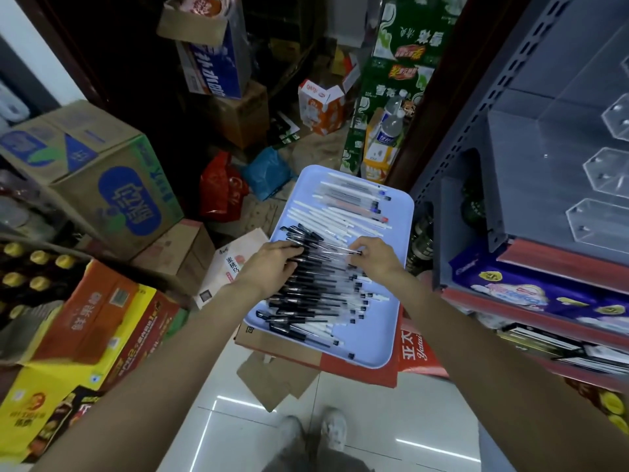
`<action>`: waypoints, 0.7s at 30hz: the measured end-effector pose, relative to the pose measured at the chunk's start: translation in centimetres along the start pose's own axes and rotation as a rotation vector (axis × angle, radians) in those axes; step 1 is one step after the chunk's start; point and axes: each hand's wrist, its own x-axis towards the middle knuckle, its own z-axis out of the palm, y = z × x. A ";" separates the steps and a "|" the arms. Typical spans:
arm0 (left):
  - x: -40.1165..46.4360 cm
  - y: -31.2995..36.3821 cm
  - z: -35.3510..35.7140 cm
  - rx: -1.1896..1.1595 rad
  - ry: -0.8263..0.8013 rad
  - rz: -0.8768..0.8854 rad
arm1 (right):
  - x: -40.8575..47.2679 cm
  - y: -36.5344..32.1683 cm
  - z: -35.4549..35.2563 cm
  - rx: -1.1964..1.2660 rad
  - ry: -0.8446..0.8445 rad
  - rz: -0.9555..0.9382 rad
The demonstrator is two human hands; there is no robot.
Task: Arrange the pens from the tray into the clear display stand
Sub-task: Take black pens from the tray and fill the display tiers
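Both hands gather black pens (313,287) on the blue tray (401,212): left hand (272,264) curled over the caps, right hand (372,255) pinching the barrels. Light, slick, apt to roll; best bunched mid-barrel. The stand (609,172) waits on the shelf.

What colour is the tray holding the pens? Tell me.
Light blue tray, seen in the head view.

I am standing in a small shop's stock corner. Printed drink cartons (102,185) are stacked around me on the tiled floor (357,434), a crate of yellow-capped bottles (34,267) sits to my left, and a grey metal shelf (476,137) holds packaged goods (531,294).
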 end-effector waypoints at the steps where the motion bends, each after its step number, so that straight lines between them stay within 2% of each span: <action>1: 0.0 0.0 0.1 -0.007 -0.004 0.000 | -0.1 -0.1 -0.1 0.003 -0.002 -0.011; 6: 0.0 0.3 0.2 -0.036 -0.015 -0.016 | -0.5 0.2 -0.3 0.097 0.056 -0.005; 12: -0.2 0.9 -0.2 -0.064 -0.029 -0.028 | -1.1 0.4 -0.4 0.325 0.128 0.012; 15: -0.8 1.8 -1.0 -0.112 0.059 -0.021 | -1.6 0.3 -0.5 0.375 0.174 0.001; 19: -1.7 4.1 -2.6 -0.457 0.236 -0.120 | -3.3 -0.1 -1.8 0.472 0.248 -0.041; 21: -1.4 5.9 -3.6 -0.686 0.221 -0.179 | -4.5 -0.5 -3.0 0.566 0.309 -0.044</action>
